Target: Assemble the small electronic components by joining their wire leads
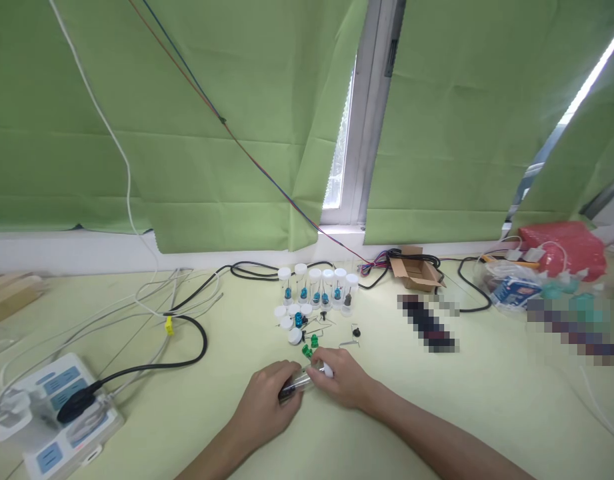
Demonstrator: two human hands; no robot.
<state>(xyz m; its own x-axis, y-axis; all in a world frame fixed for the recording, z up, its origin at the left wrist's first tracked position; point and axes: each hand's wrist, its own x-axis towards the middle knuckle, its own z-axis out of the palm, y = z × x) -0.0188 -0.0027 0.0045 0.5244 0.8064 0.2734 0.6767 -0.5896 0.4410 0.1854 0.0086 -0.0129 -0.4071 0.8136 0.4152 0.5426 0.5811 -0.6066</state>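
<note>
The left grip (pixel 267 402) is wrapped around the dark end of a clear tube (pixel 301 381) and the right grip (pixel 345 378) holds the end with the white cap (pixel 329 370), so the tube lies between the two. Just beyond both grips on the table (pixel 187 413) are green pieces (pixel 315 341), then loose white lids (pixel 295 336); farther beyond stands a row of upright capped tubes (pixel 315 285), with a power strip (pixel 69 383) well left of the left grip.

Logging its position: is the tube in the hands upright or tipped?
Tipped: the clear tube runs sideways between the left hand and the right hand, while the capped tubes behind stand upright.
</note>
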